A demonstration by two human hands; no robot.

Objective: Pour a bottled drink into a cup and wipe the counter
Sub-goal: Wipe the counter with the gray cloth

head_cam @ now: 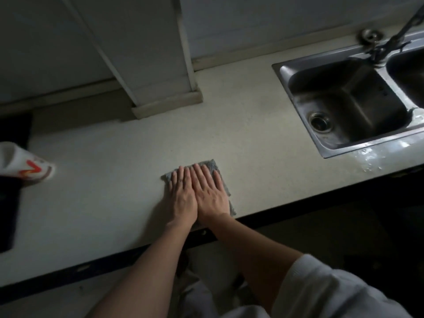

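A grey cloth (212, 165) lies flat on the pale counter (110, 180) near its front edge. My left hand (182, 198) and my right hand (210, 193) press down on it side by side, fingers straight and together, palms flat. Most of the cloth is hidden under them. A white paper cup (27, 164) with a red and orange mark stands at the far left edge of the view, its rim cut off. No bottle is in view.
A steel double sink (284, 67) with a tap (390, 40) is set into the counter at the right. Water pools on the counter (371, 159) in front of the sink. A white pillar (160, 92) stands at the back. A dark cooktop (9, 203) lies left.
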